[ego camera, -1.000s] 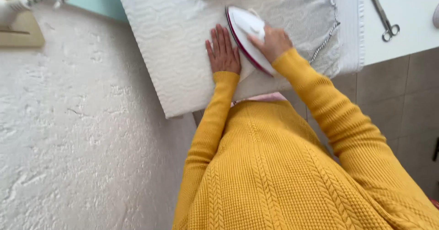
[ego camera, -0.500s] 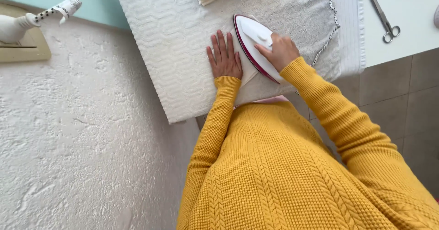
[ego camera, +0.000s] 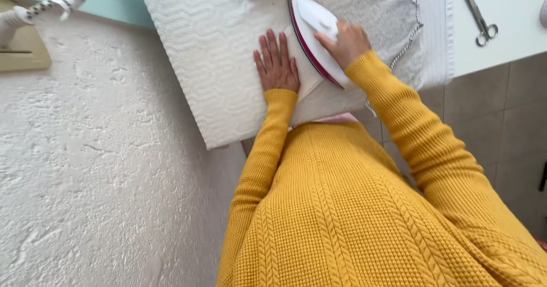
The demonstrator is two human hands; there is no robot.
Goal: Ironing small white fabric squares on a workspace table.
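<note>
Fingers of the right hand point(ego camera: 345, 42) are wrapping around the white iron point(ego camera: 316, 36), which is resting on the white textured cloth point(ego camera: 216, 53). Just left of the iron, the left hand point(ego camera: 277, 64) is pressing flat, fingers spread, gripping nothing. Scissors point(ego camera: 477, 13) are lying on the table point(ego camera: 507, 47), well right of the iron.

Likely home, iron point(ego camera: 317, 36), tiled floor point(ego camera: 501, 121)

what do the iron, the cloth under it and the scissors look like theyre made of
Iron: smooth white body with a dark red edge, probably glossy plastic. Cloth: white woven fabric with a raised wavy texture, likely cotton, matte. Scissors: grey with a dull shine, apparently all metal.
</note>
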